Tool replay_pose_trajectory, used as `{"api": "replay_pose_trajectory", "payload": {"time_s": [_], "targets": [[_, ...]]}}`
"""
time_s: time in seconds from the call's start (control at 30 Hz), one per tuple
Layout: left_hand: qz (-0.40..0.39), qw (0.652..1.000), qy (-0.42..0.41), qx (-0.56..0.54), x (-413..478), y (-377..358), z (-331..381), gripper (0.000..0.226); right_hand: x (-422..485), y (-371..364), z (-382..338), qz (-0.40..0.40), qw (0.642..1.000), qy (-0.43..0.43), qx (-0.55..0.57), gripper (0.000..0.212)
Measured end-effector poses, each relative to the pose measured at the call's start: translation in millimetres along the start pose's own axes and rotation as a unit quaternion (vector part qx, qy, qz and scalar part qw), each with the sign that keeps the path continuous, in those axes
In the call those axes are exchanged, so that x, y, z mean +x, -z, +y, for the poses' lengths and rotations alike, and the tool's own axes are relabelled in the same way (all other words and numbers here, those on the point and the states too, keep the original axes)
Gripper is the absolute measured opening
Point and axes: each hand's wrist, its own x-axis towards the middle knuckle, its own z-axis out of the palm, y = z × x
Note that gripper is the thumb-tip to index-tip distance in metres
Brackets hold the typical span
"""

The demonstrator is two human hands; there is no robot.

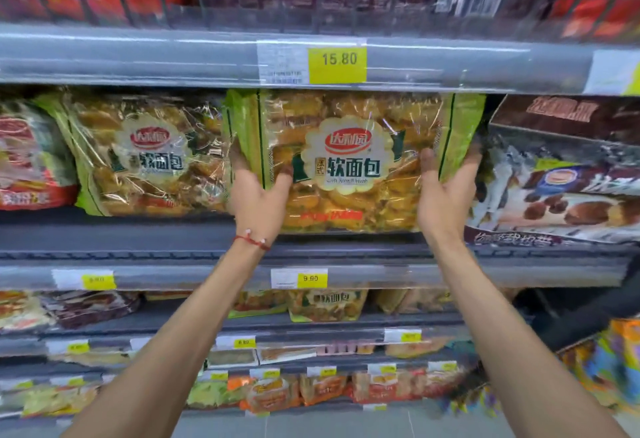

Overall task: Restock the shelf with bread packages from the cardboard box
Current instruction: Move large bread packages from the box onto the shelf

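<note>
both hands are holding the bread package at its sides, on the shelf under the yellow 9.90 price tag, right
Not quite. The left hand and right hand do hold the bread package at its sides, but the head view shows it on the shelf under the yellow 15.80 price tag. The 9.90 price tag sits below the package.

Grey metal shop shelving in stacked tiers, yellow price tags on clear rail strips, grey floor below.
</note>
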Motion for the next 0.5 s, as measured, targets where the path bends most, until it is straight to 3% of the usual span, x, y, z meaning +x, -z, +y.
{"api": "replay_pose_trajectory", "payload": {"time_s": [0.03, 0.17, 0.33, 0.5], "targets": [[-0.011, 1.000, -0.007, 0.001, 2, -2, -3, 0.087, 1, -1, 7, -0.001, 1.000, -0.002, -0.001, 0.079], [-0.050, 0.996, -0.063, -0.032, -9, -14, -14, 0.090, -5, 5, 36, -0.032, 0.999, -0.012, -0.014, 0.069], [-0.074, 0.994, -0.064, -0.054, -11, -24, -23, 0.092, 2, 10, 42, -0.065, 0.997, 0.005, -0.036, 0.071], [-0.088, 0.993, -0.073, -0.042, -14, -19, -23, 0.092, -8, 10, 40, -0.043, 0.998, -0.013, -0.048, 0.070]]}}
